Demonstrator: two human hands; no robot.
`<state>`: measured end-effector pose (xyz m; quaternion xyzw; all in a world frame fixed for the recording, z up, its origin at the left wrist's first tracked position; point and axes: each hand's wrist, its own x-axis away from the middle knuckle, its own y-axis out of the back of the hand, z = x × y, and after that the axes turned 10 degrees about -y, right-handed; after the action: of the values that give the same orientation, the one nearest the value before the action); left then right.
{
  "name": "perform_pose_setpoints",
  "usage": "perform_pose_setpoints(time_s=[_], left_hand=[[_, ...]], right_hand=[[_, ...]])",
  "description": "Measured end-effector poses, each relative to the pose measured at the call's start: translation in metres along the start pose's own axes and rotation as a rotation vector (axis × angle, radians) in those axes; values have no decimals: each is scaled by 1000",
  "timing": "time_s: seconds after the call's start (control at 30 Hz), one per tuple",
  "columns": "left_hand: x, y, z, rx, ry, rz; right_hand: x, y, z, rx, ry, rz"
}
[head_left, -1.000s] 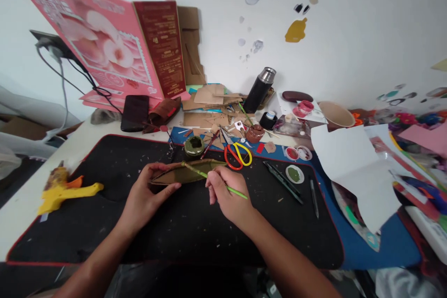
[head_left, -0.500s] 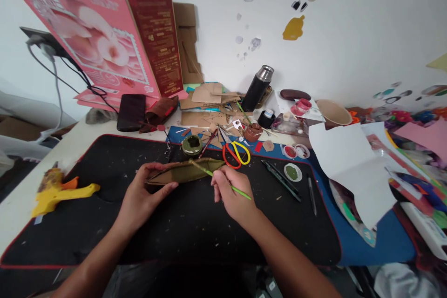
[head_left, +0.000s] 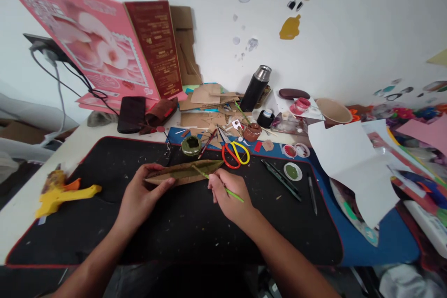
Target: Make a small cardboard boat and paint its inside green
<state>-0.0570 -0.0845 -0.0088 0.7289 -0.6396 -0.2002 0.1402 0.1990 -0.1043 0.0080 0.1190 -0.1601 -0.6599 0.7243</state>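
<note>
My left hand (head_left: pixel 143 193) is closed on the left end of a long, pointed cardboard boat shape (head_left: pixel 185 178), thumb in front and fingers behind. Its hollow side faces me, with olive-green paint showing toward the right end. In my right hand (head_left: pixel 230 193) is a thin green paintbrush (head_left: pixel 234 195), pinched near its middle. The brush tip touches or hovers just over the inside of the cardboard; I cannot tell which. Behind the piece stands an open jar of dark green paint (head_left: pixel 191 146). Scissors with red and yellow handles (head_left: pixel 236 155) lie just beyond my right hand.
A yellow glue gun (head_left: pixel 66 194) lies at the left of the black mat (head_left: pixel 167 242). Pens (head_left: pixel 281 180) and a lid with green paint (head_left: pixel 293 172) are on the right. Cardboard scraps (head_left: pixel 202 118), a black flask (head_left: pixel 256 88) and a pink box (head_left: pixel 104 46) stand behind.
The cardboard piece has tilted, so more of its inner face shows. My right hand and the brush have shifted slightly left, the tip now lower inside the piece. The whole view has moved a little.
</note>
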Motion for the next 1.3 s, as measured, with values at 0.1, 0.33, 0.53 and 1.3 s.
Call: perform_pose_setpoints(time_s=[0.1, 0.33, 0.53, 1.3], left_hand=[[0, 0, -2, -9, 26, -3], [0, -1, 3, -16, 7, -27], [1, 0, 2, 31, 19, -36], [0, 2, -8, 80, 152, -79]], right_hand=[[-1, 11, 0, 65, -1, -18], [2, 37, -12, 58, -96, -125], [-6, 13, 2, 85, -23, -31], [-6, 55, -4, 160, -73, -64]])
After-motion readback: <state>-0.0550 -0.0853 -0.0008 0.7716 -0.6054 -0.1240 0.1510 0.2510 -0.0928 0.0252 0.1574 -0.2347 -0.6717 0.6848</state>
